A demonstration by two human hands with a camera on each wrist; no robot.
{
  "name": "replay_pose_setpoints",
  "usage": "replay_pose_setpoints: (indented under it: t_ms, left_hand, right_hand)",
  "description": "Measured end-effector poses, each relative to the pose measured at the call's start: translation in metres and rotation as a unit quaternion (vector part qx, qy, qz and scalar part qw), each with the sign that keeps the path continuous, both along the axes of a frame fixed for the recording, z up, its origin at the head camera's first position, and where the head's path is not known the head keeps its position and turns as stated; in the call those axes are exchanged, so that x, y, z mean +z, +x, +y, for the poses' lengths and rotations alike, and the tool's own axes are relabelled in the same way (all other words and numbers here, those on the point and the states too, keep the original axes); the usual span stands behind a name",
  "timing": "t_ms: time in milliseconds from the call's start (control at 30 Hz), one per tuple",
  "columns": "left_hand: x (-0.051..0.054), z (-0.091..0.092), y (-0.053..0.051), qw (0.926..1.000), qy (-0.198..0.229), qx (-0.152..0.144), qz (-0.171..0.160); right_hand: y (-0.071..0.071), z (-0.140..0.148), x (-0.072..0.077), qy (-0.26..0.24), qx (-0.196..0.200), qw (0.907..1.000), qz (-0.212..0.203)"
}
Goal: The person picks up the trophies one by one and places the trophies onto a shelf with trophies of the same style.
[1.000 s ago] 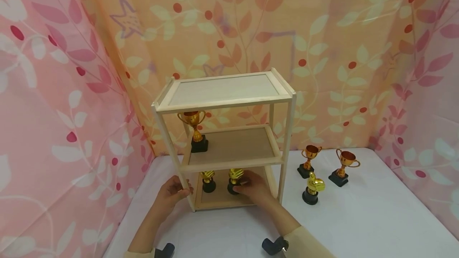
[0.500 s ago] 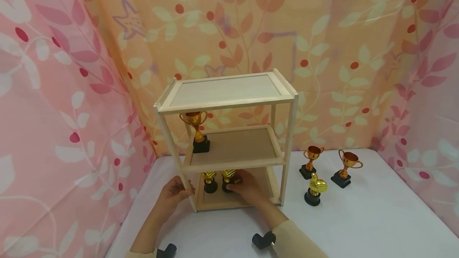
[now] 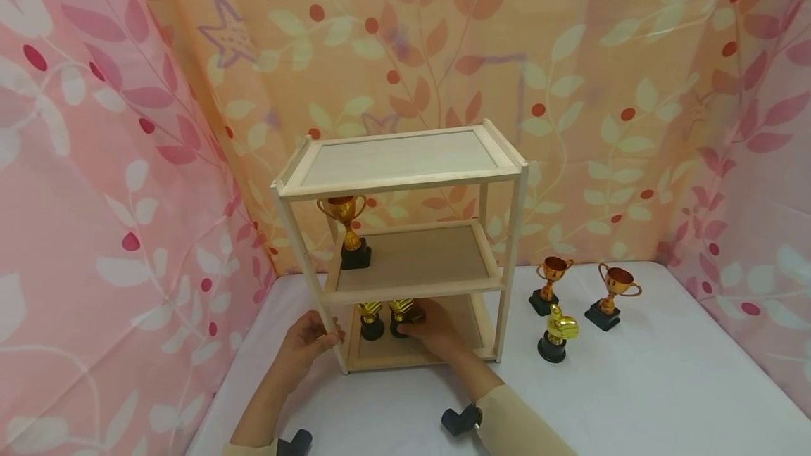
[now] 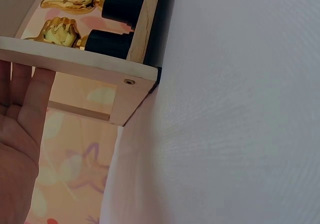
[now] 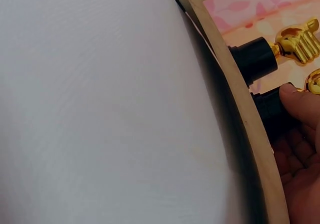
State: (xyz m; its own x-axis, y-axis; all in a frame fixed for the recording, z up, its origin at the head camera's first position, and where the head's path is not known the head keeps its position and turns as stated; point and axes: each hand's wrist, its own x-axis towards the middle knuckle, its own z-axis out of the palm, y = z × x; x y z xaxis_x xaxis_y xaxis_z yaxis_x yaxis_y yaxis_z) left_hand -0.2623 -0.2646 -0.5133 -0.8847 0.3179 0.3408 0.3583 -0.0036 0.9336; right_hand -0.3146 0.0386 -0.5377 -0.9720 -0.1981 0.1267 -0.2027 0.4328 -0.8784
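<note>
A wooden three-tier shelf (image 3: 405, 295) stands on the white table. My left hand (image 3: 308, 340) grips its front left post; in the left wrist view the fingers (image 4: 37, 91) pass behind the post. On the bottom tier my right hand (image 3: 434, 329) holds a gold thumbs-up trophy (image 3: 402, 309) by its round black base, thumb on the base (image 5: 274, 111) in the right wrist view. A matching thumbs-up trophy (image 3: 371, 322) stands just left of it, and the middle tier's front edge hides part of both tops. A gold cup trophy (image 3: 347, 231) stands at the middle tier's left.
Right of the shelf on the table stand two cup trophies (image 3: 550, 286) (image 3: 611, 298) and another thumbs-up trophy (image 3: 557, 335). Patterned curtains (image 3: 443, 41) enclose the back and both sides. The shelf's front right post (image 3: 510, 266) rises beside my right forearm.
My right hand has slid the thumbs-up trophy left along the bottom tier, closer to the other one, slowing in the last half second. My left hand keeps its place on the post.
</note>
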Motion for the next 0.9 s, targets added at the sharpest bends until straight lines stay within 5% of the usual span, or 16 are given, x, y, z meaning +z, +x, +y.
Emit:
replay_pose_setpoints:
  t_ms: [433, 900]
  left_hand:
    - [-0.002, 0.001, -0.002, 1.0, -0.004, -0.002, -0.006]
    - [0.001, 0.001, -0.001, 1.0, -0.001, 0.004, -0.008]
  right_hand:
    - [0.004, 0.009, -0.001, -0.015, 0.004, 0.9999, 0.0]
    - [0.024, 0.021, 0.013, -0.013, -0.02, 0.9982, 0.055]
